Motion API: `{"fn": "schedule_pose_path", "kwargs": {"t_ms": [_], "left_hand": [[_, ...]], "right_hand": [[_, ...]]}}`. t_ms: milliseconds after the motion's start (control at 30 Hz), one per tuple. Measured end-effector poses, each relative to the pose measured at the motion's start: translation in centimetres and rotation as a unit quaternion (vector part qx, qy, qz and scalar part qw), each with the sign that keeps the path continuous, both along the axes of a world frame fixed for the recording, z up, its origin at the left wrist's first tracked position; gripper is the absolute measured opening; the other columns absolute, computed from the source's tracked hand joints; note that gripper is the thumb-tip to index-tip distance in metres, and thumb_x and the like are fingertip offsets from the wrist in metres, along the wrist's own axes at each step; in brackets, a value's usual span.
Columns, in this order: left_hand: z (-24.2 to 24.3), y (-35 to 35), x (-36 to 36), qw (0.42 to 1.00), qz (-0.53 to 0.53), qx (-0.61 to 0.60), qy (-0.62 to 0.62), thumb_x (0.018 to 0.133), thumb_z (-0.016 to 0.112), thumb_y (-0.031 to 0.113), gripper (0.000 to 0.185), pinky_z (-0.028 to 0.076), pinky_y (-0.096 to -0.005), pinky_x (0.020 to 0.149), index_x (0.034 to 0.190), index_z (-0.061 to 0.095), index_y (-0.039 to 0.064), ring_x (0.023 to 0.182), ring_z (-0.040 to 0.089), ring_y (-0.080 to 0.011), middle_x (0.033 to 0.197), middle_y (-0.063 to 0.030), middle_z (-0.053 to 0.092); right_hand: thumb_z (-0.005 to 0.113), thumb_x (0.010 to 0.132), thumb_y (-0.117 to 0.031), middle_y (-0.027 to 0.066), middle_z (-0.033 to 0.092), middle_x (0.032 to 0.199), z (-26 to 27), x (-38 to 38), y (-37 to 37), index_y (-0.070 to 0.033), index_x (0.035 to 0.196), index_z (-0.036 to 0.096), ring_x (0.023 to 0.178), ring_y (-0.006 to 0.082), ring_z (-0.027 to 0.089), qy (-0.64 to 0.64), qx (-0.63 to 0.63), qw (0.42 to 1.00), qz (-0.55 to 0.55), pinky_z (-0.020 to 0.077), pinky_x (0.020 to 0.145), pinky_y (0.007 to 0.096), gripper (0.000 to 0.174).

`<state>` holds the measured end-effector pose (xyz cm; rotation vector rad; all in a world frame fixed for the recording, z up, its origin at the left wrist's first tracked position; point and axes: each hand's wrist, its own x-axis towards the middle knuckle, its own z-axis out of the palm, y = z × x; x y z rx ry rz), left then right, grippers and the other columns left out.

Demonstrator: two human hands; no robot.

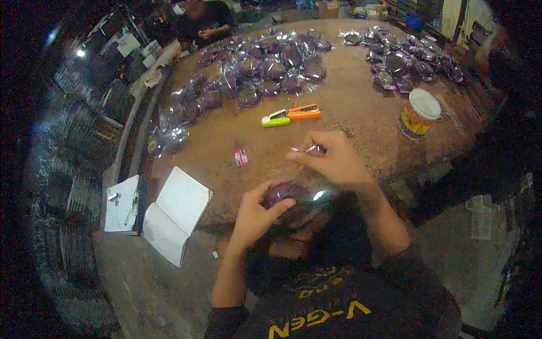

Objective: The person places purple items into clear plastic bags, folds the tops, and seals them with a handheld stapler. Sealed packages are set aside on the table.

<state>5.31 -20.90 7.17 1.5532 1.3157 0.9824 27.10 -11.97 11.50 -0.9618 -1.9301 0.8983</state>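
Observation:
My left hand [258, 214] grips a purple item in clear plastic wrap [284, 191] at the table's near edge. The film spreads to the right of it, with a bright glint. Just above that film is my right hand [334, 159], its fingers closed around a small shiny metal tool, perhaps small scissors [311, 148]; the fingers hide most of it. A small pink and white packet or label [241, 157] lies left of my right hand. Beyond my hands lie an orange stapler-like tool [304, 112] and a lime green one [276, 119], end to end.
Many purple items in clear wrap [271, 70] cover the table's far left; another pile [396, 63] lies far right. A lidded tub [419, 113] stands at right. An open notebook [178, 207] and a clipboard with papers [123, 205] lie at left. A person [207, 19] is at the far side.

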Motion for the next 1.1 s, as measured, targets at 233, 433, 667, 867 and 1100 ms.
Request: {"fn": "schedule_pose_path", "kwargs": {"t_ms": [233, 433, 667, 867, 1100], "left_hand": [[-4.0, -3.3, 2.7, 0.996, -0.016, 0.022, -0.086, 0.107, 0.053, 0.026, 0.045, 0.042, -0.0353, 0.111, 0.144, 0.056, 0.001, 0.127, 0.057, -0.0184, 0.14, -0.012, 0.063], [-7.3, -4.4, 3.9, 0.99, -0.059, -0.041, -0.123, 0.109, 0.052, 0.03, 0.045, 0.043, -0.0337, 0.108, 0.143, 0.057, 0.0, 0.124, 0.057, -0.0155, 0.139, -0.0096, 0.064], [-8.3, -5.9, 4.0, 0.994, -0.062, -0.031, -0.084, 0.102, 0.064, 0.022, 0.046, 0.044, -0.0357, 0.108, 0.142, 0.057, -0.001, 0.124, 0.06, -0.0203, 0.134, -0.0126, 0.067], [-8.7, -5.9, 4.7, 0.995, -0.088, -0.026, -0.049, 0.099, 0.069, 0.022, 0.042, 0.049, -0.0353, 0.1, 0.136, 0.063, 0.003, 0.109, 0.063, -0.0147, 0.12, -0.0106, 0.073], [-9.8, -5.7, 4.5, 0.982, -0.08, -0.164, -0.058, 0.105, 0.059, 0.032, 0.037, 0.053, -0.0324, 0.087, 0.122, 0.071, 0.001, 0.093, 0.063, -0.0114, 0.099, -0.0039, 0.075]], "right_hand": [[0.082, 0.086, -0.026, 0.005, 0.07, 0.077, -0.9, 2.4, -2.5, -0.005, 0.087, 0.075, 0.068, 0.0109, 0.058, -0.009, 0.003, 0.998, 0.062, 0.0456, 0.062, 0.0303, 0.022], [0.085, 0.084, -0.029, 0.0066, 0.072, 0.08, -2.6, 4.4, -3.4, -0.006, 0.09, 0.075, 0.072, 0.0098, 0.062, -0.083, -0.067, 0.992, 0.063, 0.0487, 0.065, 0.0306, 0.026], [0.083, 0.086, -0.037, 0.0047, 0.067, 0.075, -5.6, 4.7, -3.8, -0.006, 0.092, 0.071, 0.072, 0.0132, 0.061, -0.006, -0.143, 0.978, 0.152, 0.0498, 0.066, 0.0328, 0.034], [0.08, 0.089, -0.028, 0.0054, 0.071, 0.087, -5.7, 4.0, -4.1, -0.007, 0.095, 0.071, 0.082, 0.0191, 0.068, -0.035, -0.035, 0.969, 0.241, 0.0541, 0.077, 0.0344, 0.023], [0.079, 0.09, -0.026, 0.0075, 0.072, 0.092, -4.4, 4.1, -4.0, -0.008, 0.099, 0.073, 0.088, 0.0193, 0.069, -0.072, -0.115, 0.964, 0.23, 0.0542, 0.079, 0.0346, 0.022]]}}
